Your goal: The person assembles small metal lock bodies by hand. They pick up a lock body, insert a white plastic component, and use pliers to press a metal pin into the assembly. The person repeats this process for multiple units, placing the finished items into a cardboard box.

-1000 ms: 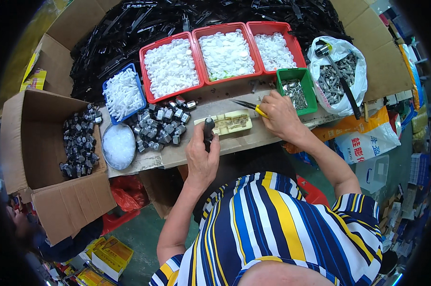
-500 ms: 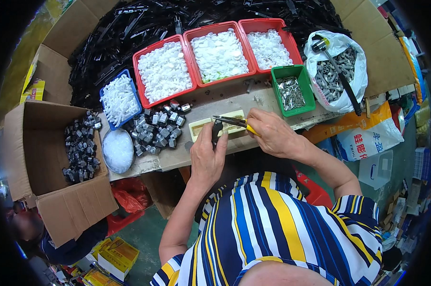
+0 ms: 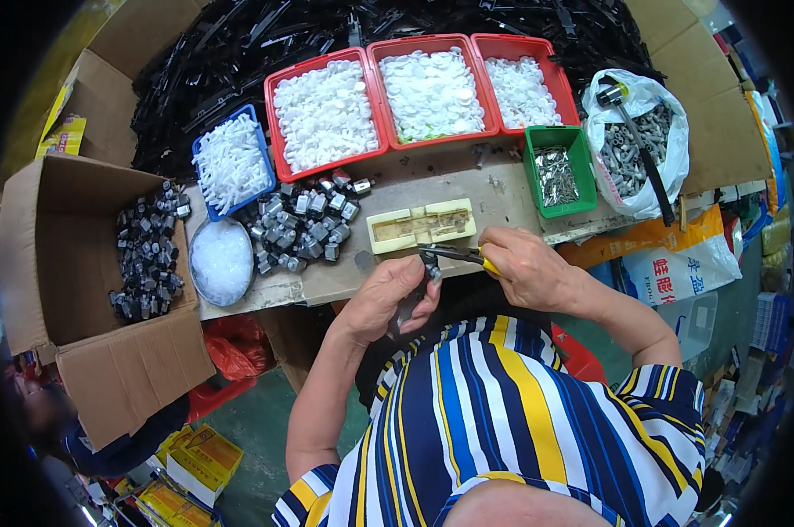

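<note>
Right at the near edge of the bench (image 3: 344,281), both hands meet just in front of the cream jig block (image 3: 422,225). The left hand (image 3: 388,299) is curled around a slim black part (image 3: 415,299), thumb and fingers pinching it upright-ish against the palm. The right hand (image 3: 524,268) is clenched on a pair of yellow-handled pliers (image 3: 454,255), and the tips reach across to the top of that black part. Whether the tips are biting on it or only touching, I can't tell from here.

The jig block itself sits just behind the hands with its slots looking bare, nothing seated in it. To its left, a heap of small black-and-silver pieces (image 3: 305,220) lies loose on the bench, and beyond that heap a round bowl of clear bits (image 3: 221,259). Further left, the open cardboard box (image 3: 81,263) holds a modest layer of the same dark pieces, so I'd judge a fair batch is already through, with the heap left to go.

Behind the jig block, a blue tray (image 3: 230,162) of white pegs, three red trays (image 3: 423,83) still full of white caps, a green tray (image 3: 555,171) of metal bits to the right, and a white bag (image 3: 634,140) of grey parts. A big pile of black parts (image 3: 239,53) sits at the very back. Plenty of stock remains.
</note>
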A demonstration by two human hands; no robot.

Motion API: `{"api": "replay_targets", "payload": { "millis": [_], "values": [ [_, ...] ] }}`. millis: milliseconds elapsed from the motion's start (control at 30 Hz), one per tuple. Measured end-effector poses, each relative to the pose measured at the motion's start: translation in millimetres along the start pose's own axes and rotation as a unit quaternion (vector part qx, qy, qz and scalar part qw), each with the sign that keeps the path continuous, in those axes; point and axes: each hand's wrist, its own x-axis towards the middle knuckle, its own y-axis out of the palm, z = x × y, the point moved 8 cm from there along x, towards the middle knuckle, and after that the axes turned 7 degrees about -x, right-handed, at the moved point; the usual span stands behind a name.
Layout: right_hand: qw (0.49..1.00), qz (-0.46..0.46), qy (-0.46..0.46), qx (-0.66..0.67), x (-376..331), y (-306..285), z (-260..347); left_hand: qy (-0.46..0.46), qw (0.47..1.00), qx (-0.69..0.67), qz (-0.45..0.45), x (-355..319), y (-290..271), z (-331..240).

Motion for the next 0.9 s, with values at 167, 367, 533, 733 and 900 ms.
{"api": "replay_targets", "payload": {
  "millis": [167, 367, 533, 733, 900],
  "values": [
    [1.0, 0.022, -0.001, -0.011, 6, 7, 3, 0.013, 0.995, 0.058, -0.076, -15, -13, 1],
    [0.994, 0.008, 0.057, -0.089, 15, 8, -28, -0.083, 0.831, 0.454, -0.31, -108, -82, -4],
    [0.978, -0.015, 0.095, -0.186, 13, 15, -57, -0.029, 0.564, 0.729, -0.387, -173, -89, -17],
    [0.964, -0.033, 0.105, -0.24, 12, 24, -67, 0.165, 0.542, 0.719, -0.403, -120, -21, -84],
    [0.971, -0.024, 0.106, -0.212, 10, 19, -65, 0.238, 0.403, 0.805, -0.366, -61, -6, -125]
  ]
}}
